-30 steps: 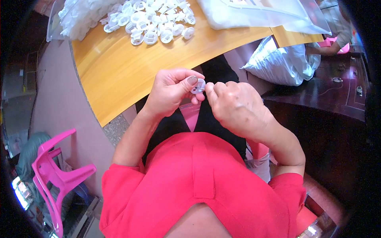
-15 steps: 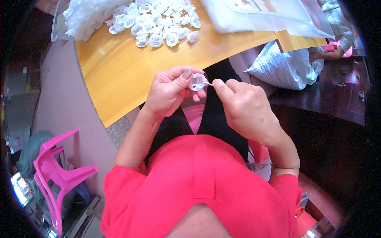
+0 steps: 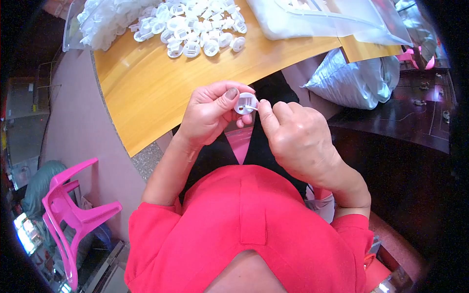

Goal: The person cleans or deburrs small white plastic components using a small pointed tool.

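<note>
Above my lap, my left hand (image 3: 209, 112) pinches a small round white plastic part (image 3: 242, 98) between thumb and fingers. The part has a raised rim and rectangular openings, and its face is turned up. Closed just to the right of it, my right hand (image 3: 300, 139) grips a thin, pale stick-like piece (image 3: 252, 108). That piece's tip reaches into the openings of the round part; its other end is hidden in my fingers, so I cannot tell its exact kind.
Many similar white plastic parts (image 3: 193, 29) lie heaped on the yellow wooden table (image 3: 151, 93). Behind them are a full clear bin (image 3: 73, 29) and, rightward, a translucent tub (image 3: 332, 27). A silvery sack (image 3: 347, 83) stands at right, a pink chair (image 3: 73, 210) at left.
My right hand has shifted slightly left and down, bringing the thin piece further across the round part, which has turned a little. Another person's arm beside the sack has gone from view.
</note>
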A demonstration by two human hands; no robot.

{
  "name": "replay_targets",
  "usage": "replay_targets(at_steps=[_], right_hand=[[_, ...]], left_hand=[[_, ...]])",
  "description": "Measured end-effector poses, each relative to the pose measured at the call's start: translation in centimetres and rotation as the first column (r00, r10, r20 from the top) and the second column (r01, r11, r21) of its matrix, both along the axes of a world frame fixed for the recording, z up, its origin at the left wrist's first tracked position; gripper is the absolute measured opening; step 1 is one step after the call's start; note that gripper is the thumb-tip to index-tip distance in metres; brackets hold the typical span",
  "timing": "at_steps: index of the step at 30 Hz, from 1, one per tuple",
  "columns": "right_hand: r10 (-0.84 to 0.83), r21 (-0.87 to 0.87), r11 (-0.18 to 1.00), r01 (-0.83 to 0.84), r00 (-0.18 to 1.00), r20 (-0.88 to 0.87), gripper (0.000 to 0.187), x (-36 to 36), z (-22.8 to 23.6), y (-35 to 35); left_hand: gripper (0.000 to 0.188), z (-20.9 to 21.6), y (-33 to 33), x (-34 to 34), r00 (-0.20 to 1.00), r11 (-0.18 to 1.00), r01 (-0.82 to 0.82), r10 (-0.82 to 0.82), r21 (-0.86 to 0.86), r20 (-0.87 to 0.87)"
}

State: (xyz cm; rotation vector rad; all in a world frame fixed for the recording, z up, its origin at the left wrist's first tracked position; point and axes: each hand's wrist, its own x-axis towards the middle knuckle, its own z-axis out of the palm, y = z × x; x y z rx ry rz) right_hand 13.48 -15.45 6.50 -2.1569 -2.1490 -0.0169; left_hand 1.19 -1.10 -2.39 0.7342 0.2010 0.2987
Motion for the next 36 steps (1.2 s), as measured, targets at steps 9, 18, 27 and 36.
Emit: replay_targets(at_steps=[9, 18, 27, 36], right_hand=[[0.049, -0.029, 0.999, -0.045, 0.984, 0.171, 0.036, -0.5, -0.8, 0.3], [0.029, -0.104, 0.994, -0.021, 0.996, 0.08, 0.026, -0.6, -1.1, 0.7], [0.091, -0.096, 0.991, -0.088, 0.996, 0.023, 0.011, 0.0, -1.6, 1.4], [-0.047, 0.077, 0.995, 0.069, 0.966, -0.255, 0.034, 1.9, -1.9, 0.1]], left_hand=[[0.027, -0.3, 0.0, 0.0, 1.0, 1.0, 0.019, -0.019, -0.001, -0.016], [0.023, -0.5, -0.7, 0.2, 0.993, 0.99, -0.072, 0.083, 0.121, -0.089], [0.02, -1.7, -0.4, 0.4, 0.985, 0.981, -0.111, 0.129, 0.157, -0.113], [0.026, -1.3, 0.7, 0.4, 0.994, 0.994, -0.107, 0.106, -0.014, -0.013]])
